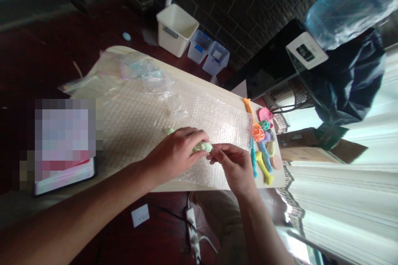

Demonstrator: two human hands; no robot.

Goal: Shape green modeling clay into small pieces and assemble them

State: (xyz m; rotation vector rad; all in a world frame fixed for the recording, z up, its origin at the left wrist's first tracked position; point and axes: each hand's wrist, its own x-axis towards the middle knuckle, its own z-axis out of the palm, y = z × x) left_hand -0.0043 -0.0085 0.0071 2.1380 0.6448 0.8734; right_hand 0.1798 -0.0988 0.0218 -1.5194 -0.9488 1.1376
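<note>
My left hand [183,147] is wrapped round a pale green piece of what looks like modelling clay [202,147], lumpy on its surface. Its right end sticks out between the thumb and fingers. With thumb and forefinger pinched, my right hand [231,163] touches that end. Behind my left knuckles lies another pale green bit [169,131]; whether it joins the held piece is hidden. Both hands are above bubble wrap [214,112] spread on the table.
Several coloured clay shapes, among them a yellow one [264,168] and an orange one [258,132], lie at the table's right end. Clear plastic bags [155,80] are at the back left. A tablet-like screen [65,178] stands left. Bins [175,29] sit on the floor behind.
</note>
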